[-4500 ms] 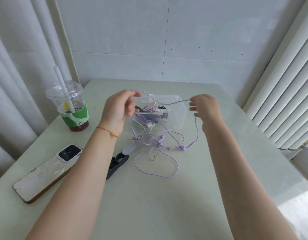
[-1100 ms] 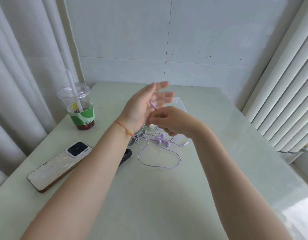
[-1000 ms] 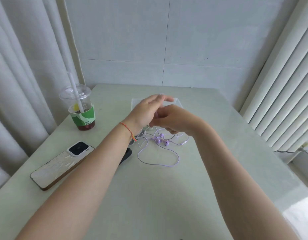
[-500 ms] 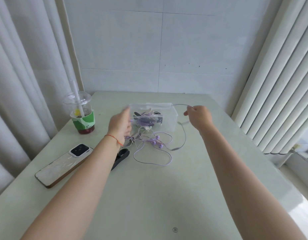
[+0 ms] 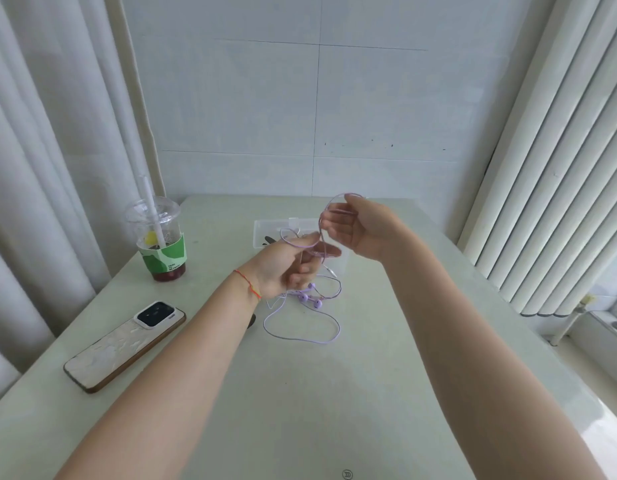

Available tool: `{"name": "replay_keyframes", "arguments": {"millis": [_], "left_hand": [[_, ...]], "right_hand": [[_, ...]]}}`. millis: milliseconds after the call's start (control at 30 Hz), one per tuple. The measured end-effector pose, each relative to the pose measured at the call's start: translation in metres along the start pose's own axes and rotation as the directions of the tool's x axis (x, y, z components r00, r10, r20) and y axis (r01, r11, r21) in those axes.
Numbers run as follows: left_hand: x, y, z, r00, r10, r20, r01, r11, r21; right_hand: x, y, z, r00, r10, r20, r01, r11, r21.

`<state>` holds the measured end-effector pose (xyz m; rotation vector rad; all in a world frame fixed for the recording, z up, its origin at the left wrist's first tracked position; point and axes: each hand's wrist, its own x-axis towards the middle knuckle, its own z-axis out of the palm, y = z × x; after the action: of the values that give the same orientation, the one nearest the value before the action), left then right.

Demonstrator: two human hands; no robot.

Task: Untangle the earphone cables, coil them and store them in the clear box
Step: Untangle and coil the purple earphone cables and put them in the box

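Hands regrouped | both hold lilac cable (image 5: 321,221) aloft | clear box (image 5: 265,228): earphones inside

Both hands raised above table (image 5: 369,393), centre frame. Left hand (image 5: 286,265) grips purple earphone cable (image 5: 301,336), fingers curled round it, a strand wound over the index finger. Right hand (image 5: 360,226), upper centre, holds a loop of the same cable arching over its fingers. Rest of cable and purple earbuds (image 5: 310,297) lie on table below hands. Clear box (image 5: 265,230) behind left hand. Iced drink cup (image 5: 159,237) at left; phone (image 5: 125,344) lower left, face down.
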<state>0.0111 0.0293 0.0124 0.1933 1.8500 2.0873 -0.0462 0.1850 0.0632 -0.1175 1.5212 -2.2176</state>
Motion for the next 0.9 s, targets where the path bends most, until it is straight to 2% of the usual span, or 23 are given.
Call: {"name": "replay_keyframes", "arguments": {"millis": [100,200,267,333,400,433,500,567,633,700,733,800,833,900], "left_hand": [[-0.006,-0.006,-0.007,1.000,-0.013,0.025,0.012,0.999,0.031],[-0.006,-0.011,-0.014,0.999,0.004,-0.049,0.003,0.990,0.144],[-0.003,-0.009,-0.017,0.990,0.046,-0.133,-0.041,0.998,0.044],[0.001,-0.002,-0.021,0.978,0.095,-0.188,-0.127,0.977,-0.170],[0.005,0.007,-0.022,0.966,0.131,-0.222,-0.193,0.939,-0.285],[0.006,0.010,-0.021,0.960,0.139,-0.244,-0.214,0.926,-0.311],[0.010,0.014,-0.019,0.941,0.147,-0.304,-0.254,0.901,-0.351],[0.012,0.017,-0.021,0.910,0.164,-0.381,-0.320,0.862,-0.393],[0.013,0.017,-0.030,0.856,0.197,-0.478,-0.429,0.787,-0.443],[0.010,0.015,-0.044,0.786,0.218,-0.579,-0.544,0.687,-0.481],[0.007,0.013,-0.051,0.756,0.214,-0.618,-0.584,0.646,-0.491],[0.004,0.009,-0.062,0.724,0.196,-0.661,-0.621,0.603,-0.501],[0.004,0.007,-0.064,0.719,0.189,-0.669,-0.622,0.604,-0.498],[0.004,0.004,-0.063,0.722,0.177,-0.668,-0.604,0.632,-0.485]], "right_hand": [[0.007,-0.001,-0.011,0.998,-0.033,-0.055,0.044,0.975,0.217],[0.017,0.006,-0.020,0.989,-0.089,-0.116,0.114,0.968,0.225],[0.019,0.015,-0.021,0.990,-0.081,-0.119,0.100,0.981,0.168],[0.015,0.028,-0.017,0.993,-0.059,-0.104,0.067,0.995,0.076],[0.008,0.042,-0.013,0.998,-0.061,-0.007,0.060,0.994,-0.093],[0.005,0.048,-0.011,0.994,-0.048,0.094,0.064,0.981,-0.181],[0.000,0.058,-0.009,0.950,0.017,0.311,0.094,0.937,-0.337],[0.001,0.063,-0.012,0.919,0.079,0.387,0.103,0.899,-0.426],[0.004,0.065,-0.017,0.950,0.075,0.304,0.112,0.823,-0.556],[0.009,0.062,-0.026,0.997,-0.027,0.077,0.074,0.705,-0.705],[0.013,0.060,-0.034,0.994,-0.094,-0.055,0.023,0.678,-0.735],[0.018,0.051,-0.049,0.938,-0.205,-0.281,-0.052,0.716,-0.696],[0.019,0.047,-0.055,0.904,-0.253,-0.346,-0.060,0.725,-0.686],[0.020,0.034,-0.061,0.864,-0.323,-0.386,-0.047,0.712,-0.701]]}}
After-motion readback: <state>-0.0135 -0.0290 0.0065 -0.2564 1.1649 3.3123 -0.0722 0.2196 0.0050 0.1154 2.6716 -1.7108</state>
